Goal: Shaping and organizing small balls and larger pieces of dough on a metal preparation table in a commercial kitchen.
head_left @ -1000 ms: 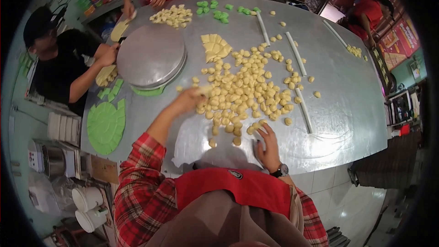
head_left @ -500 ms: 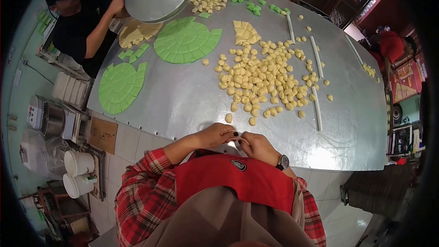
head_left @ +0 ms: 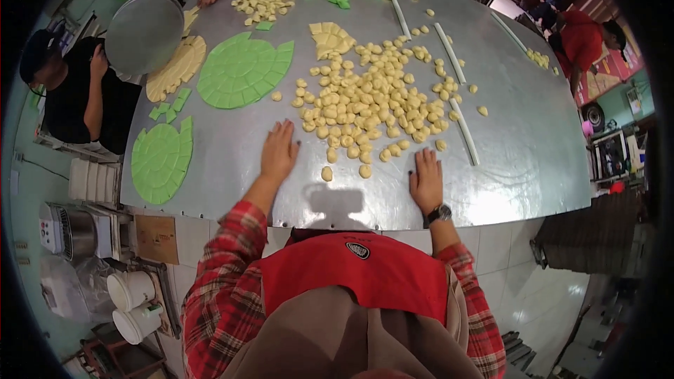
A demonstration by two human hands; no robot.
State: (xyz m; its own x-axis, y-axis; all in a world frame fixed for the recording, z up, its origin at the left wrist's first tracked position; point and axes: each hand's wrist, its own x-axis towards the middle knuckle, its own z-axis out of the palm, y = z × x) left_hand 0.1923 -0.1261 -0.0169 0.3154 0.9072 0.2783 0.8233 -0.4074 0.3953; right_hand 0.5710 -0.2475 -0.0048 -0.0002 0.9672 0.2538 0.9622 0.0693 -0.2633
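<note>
My left hand (head_left: 279, 152) lies flat on the metal table (head_left: 239, 147) with its fingers stretched out and nothing in it. On the other side of my shadow, my right hand (head_left: 427, 181) rests palm down in the same way, a watch (head_left: 440, 213) on its wrist. Beyond and between them spreads a heap of yellow dough balls (head_left: 372, 102). A couple of loose balls (head_left: 364, 170) sit nearer to me. Behind the heap is a scored slab of yellow dough (head_left: 331, 40). To the left lie two scored green dough rounds (head_left: 244, 70).
White rods (head_left: 449, 52) lie along the heap's right. Small green pieces (head_left: 340, 1) and cut yellow pieces (head_left: 264, 4) are at the far side. A co-worker at left holds a round metal pan (head_left: 144, 34) over a yellow dough sheet (head_left: 179, 67). Others stand at the far left and right.
My hands were together at the table's front edge, pinching something thin and pale. They have parted and reached forward onto the table. The co-worker's pan has shifted left and my view has turned.
</note>
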